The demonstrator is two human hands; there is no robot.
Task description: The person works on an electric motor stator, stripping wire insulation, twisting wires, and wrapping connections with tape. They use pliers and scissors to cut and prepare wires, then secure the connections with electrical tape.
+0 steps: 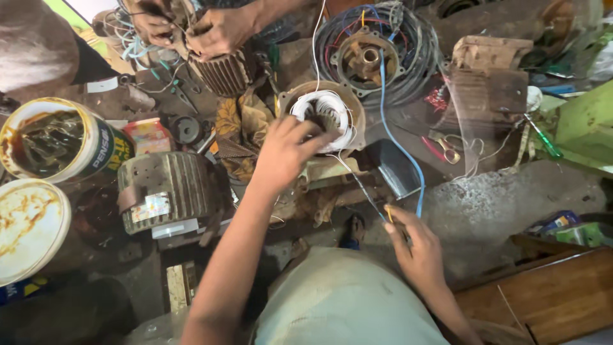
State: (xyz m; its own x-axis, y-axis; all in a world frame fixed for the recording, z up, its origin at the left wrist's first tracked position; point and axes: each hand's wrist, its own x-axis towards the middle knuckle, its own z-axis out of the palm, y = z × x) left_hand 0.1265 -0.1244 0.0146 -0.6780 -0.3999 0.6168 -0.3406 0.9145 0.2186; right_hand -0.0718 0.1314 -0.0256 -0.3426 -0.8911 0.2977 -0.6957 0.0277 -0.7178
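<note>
The stator [325, 115] sits at upper centre, its white winding already laid in; lacing looks partly done, by my judgement, with loose leads left to tidy. The left hand [284, 153] presses curled fingers on the coil. The right hand [415, 246], lower centre-right, pinches a thin wire [357, 182] taut. The floor [511, 204] is grimy concrete, crowded with motor housings, paint tins and wire coils; another person's hands [191, 29] work at the upper left.

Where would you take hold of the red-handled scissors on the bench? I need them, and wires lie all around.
Take the red-handled scissors by the looped handles, the end nearest the person, coming from above. They lie flat on the dark bench, clear of the blue wire. The handles appear free. The right hand is nearer; it pinches a thin wire, while the left hand rests on the stator winding.
</note>
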